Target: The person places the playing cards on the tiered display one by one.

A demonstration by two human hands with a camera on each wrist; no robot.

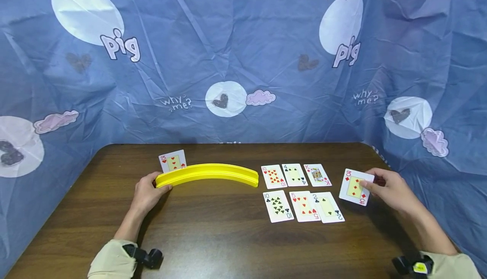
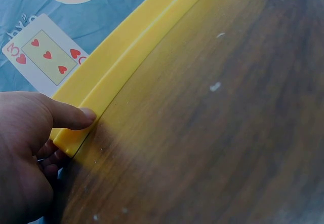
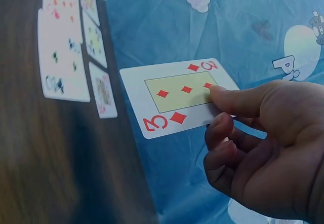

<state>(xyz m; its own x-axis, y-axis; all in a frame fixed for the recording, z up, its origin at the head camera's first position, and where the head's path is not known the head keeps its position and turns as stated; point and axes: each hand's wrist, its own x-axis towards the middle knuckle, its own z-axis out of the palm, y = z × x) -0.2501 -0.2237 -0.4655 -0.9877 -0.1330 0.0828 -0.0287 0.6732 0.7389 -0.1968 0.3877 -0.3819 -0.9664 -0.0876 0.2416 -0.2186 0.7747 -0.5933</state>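
A curved yellow card holder lies on the left half of the table. My left hand grips its left end, thumb across the front and fingers behind. Upright in the holder, near that end, stands a three of hearts, its lower part hidden. Over the right side of the table, my right hand pinches a three of diamonds by its right edge between thumb and fingers. In the right wrist view the same playing card is held face up, with the other fingers curled beneath.
Between holder and right hand, cards lie face up in two rows. Behind are a ten of hearts, four of spades and king; in front, a ten of clubs, five of hearts and two of clubs, which overlaps the five.
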